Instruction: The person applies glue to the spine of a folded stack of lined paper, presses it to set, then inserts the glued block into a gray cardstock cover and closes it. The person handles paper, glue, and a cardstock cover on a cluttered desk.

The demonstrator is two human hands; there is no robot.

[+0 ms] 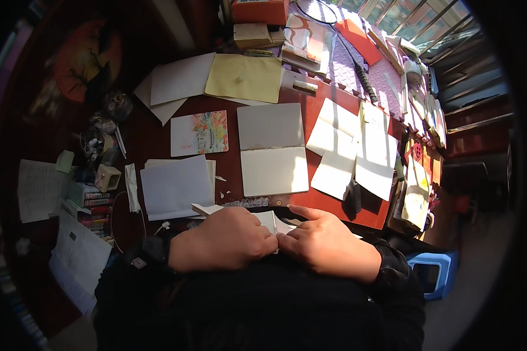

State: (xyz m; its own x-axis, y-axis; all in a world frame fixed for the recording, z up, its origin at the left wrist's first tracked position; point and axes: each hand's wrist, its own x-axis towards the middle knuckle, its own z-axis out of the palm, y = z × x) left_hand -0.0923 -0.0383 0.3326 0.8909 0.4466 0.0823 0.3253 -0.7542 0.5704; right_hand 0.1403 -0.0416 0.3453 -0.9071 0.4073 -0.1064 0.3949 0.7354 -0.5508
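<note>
My left hand (228,238) and my right hand (321,240) meet close to my body at the near edge of the dark red table (231,167). Both pinch a small piece of white paper (267,220), which sticks out between and above the knuckles. A folded white corner of it shows to the left of my left hand. Most of the paper is hidden under my fingers. An open blank notebook (272,149) lies just beyond my hands.
A white sheet (175,187) lies left of the notebook, a colourful card (200,133) beyond it. Yellow paper (244,77), white sheets (357,149) in sunlight on the right, stacked books (91,207) at left, a blue stool (433,272) at lower right.
</note>
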